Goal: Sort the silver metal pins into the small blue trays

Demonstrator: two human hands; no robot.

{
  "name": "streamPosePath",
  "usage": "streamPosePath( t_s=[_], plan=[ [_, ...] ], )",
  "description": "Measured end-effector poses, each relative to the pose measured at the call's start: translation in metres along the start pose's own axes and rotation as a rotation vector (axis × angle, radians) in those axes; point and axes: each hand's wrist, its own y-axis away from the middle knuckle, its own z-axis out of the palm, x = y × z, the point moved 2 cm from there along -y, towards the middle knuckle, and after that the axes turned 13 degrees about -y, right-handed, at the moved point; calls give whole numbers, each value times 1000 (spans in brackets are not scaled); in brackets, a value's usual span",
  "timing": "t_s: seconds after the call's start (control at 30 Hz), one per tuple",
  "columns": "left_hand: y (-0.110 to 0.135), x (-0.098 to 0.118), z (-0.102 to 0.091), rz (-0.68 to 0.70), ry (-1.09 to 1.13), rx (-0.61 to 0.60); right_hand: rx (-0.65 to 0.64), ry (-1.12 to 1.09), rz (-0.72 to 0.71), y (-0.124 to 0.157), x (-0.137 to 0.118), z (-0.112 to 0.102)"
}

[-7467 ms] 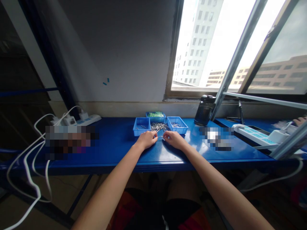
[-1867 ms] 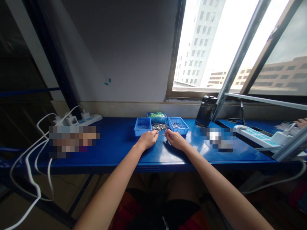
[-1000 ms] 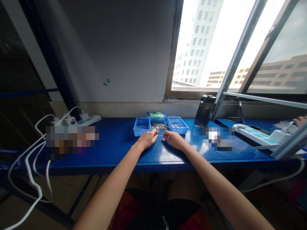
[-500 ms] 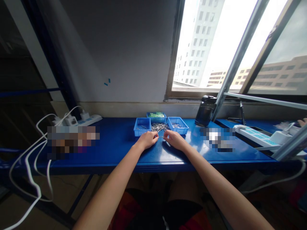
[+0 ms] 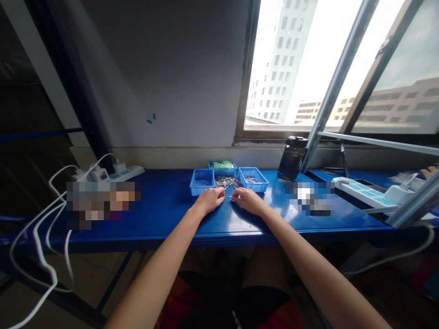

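Observation:
A thin metal rod-like piece [image 5: 228, 196] spans the small gap between my two hands, low over the blue table. My left hand [image 5: 211, 201] pinches its left end, and my right hand [image 5: 247, 200] pinches the right end. Fingertips cover both ends, so its exact kind is unclear. Just behind the hands lies a pile of small metal pieces [image 5: 227, 182]. On its left stands a blue bin [image 5: 201, 188] with a few pieces inside; another blue bin [image 5: 256, 186] on its right holds several. A third blue bin [image 5: 219, 171] at the back contains green packets [image 5: 222, 164].
A black bottle [image 5: 292, 157] stands near the window. White power strips lie at the back left [image 5: 126, 173] and on the right [image 5: 363, 193], with white cables [image 5: 41, 251] hanging at the left. Blurred items sit on both sides. Another person's hand [image 5: 428, 172] shows at the far right.
The view has shifted slightly. Both hands keep their pinch on the thin metal piece, nearly unmoved relative to the bins.

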Motion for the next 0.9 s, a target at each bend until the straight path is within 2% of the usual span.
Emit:
streamPosePath(
  t_s=[0.4, 0.67, 0.83, 0.9],
  plan=[
    [0, 1, 0, -3, 9, -15, 17, 15, -1, 0, 0, -1],
    [1, -1, -1, -6, -14, 30, 0, -17, 12, -1, 3, 0],
    [-1, -3, 3, -42, -44, 19, 85, -36, -8, 1, -4, -3],
    [-1, -4, 5, -63, -47, 0, 56, -28, -29, 3, -7, -3]
  ],
)
